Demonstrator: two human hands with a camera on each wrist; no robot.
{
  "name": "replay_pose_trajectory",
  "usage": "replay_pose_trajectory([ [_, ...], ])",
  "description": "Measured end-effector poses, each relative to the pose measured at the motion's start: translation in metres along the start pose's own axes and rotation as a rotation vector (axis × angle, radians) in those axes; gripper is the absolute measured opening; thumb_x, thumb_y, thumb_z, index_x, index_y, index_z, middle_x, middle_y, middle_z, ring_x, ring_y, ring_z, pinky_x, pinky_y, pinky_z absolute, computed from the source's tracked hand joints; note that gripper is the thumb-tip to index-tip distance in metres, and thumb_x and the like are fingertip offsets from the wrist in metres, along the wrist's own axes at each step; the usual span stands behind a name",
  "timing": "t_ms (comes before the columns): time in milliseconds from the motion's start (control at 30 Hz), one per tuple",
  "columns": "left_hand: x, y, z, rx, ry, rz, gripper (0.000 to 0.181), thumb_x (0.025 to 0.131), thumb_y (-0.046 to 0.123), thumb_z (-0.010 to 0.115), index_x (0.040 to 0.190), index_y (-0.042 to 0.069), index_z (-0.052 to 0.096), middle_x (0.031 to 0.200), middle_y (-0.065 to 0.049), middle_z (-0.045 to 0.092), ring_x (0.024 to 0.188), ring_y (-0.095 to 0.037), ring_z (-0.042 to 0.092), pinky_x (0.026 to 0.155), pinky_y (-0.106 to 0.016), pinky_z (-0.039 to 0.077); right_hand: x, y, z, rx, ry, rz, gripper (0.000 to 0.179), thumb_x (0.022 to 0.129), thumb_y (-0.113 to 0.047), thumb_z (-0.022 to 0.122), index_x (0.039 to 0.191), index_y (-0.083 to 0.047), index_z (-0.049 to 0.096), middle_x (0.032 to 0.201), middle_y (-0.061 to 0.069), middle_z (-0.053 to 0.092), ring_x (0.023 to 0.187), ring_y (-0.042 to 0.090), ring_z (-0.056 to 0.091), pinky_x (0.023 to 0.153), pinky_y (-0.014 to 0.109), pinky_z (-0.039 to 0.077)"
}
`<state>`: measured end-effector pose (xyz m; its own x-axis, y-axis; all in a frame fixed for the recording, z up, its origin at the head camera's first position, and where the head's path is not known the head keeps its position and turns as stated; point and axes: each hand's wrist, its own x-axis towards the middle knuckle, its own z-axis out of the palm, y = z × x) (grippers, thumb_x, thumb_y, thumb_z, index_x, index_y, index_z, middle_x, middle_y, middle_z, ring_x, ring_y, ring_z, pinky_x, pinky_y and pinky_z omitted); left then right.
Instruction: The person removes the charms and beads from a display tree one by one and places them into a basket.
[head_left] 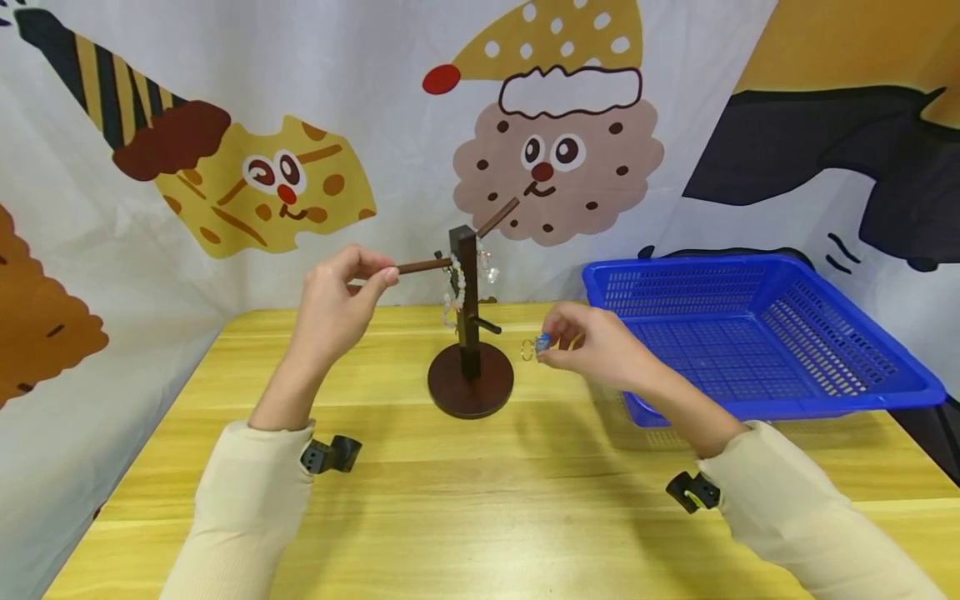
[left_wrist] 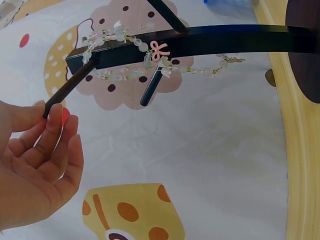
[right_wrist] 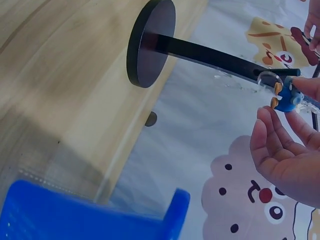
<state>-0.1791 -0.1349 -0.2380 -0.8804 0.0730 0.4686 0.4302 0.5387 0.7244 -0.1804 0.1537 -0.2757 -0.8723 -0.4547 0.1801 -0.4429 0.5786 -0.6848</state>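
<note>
A dark wooden stand (head_left: 469, 312) with a round base and several side pegs stands upright on the table. My left hand (head_left: 337, 300) pinches the outer end of its left peg (head_left: 423, 267) between thumb and forefinger. Strings of pale beads (left_wrist: 136, 42) hang at the top of the post, one carrying a pink bow (left_wrist: 159, 51). To the right of the post, my right hand (head_left: 592, 343) holds a small blue figure keychain (right_wrist: 287, 97) in its fingertips. The keychain's thin ring points toward the post, with orange parts showing on the figure.
A blue plastic basket (head_left: 675, 265) with perforated walls stands at the right of the light wooden table (head_left: 450, 492), close by my right forearm. Behind the table hangs a white cloth (head_left: 405, 108) printed with cartoon food figures.
</note>
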Motion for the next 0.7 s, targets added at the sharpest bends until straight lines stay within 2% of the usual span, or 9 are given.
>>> replay_pose_trajectory([
  [367,-0.001,0.000,0.000,0.004,0.004,-0.009,0.017,0.090,0.014,0.058,0.095,-0.003,0.061,0.092,-0.014,0.063,0.088,-0.022,0.059,0.078,-0.040,0.048,-0.007,0.001,-0.017,0.020,-0.003,0.019,0.018,0.078,-0.008,0.071,0.090,-0.005,0.058,0.079,0.003,0.061,0.069,0.017,0.057,0.064,0.029,0.049],
  [700,0.000,-0.001,0.000,-0.005,0.004,0.007,0.017,0.091,0.013,0.057,0.095,-0.003,0.060,0.091,-0.015,0.064,0.087,-0.022,0.060,0.077,-0.039,0.049,-0.017,0.003,-0.038,-0.014,-0.005,0.082,0.018,0.080,-0.012,0.071,0.093,-0.007,0.059,0.082,0.004,0.060,0.072,0.019,0.056,0.067,0.031,0.048],
])
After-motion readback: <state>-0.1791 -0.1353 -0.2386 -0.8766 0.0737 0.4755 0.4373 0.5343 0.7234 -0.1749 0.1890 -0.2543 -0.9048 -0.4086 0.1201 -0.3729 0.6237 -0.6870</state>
